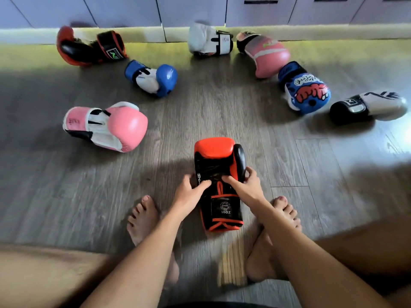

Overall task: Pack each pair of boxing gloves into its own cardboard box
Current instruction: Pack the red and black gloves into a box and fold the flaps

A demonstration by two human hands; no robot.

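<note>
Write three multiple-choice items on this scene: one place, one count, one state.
1. Where lies the far red and black glove? A. far left B. far right C. between the feet
2. How many gloves show? A. six B. eight C. ten
3. The near red and black glove is: A. gripped by both hands B. untouched C. boxed
Key: 1 A, it lies at the far left; 2 B, two red, two pink gloves, two blue gloves, two white gloves; 3 A, left hand and right hand clasp it.
</note>
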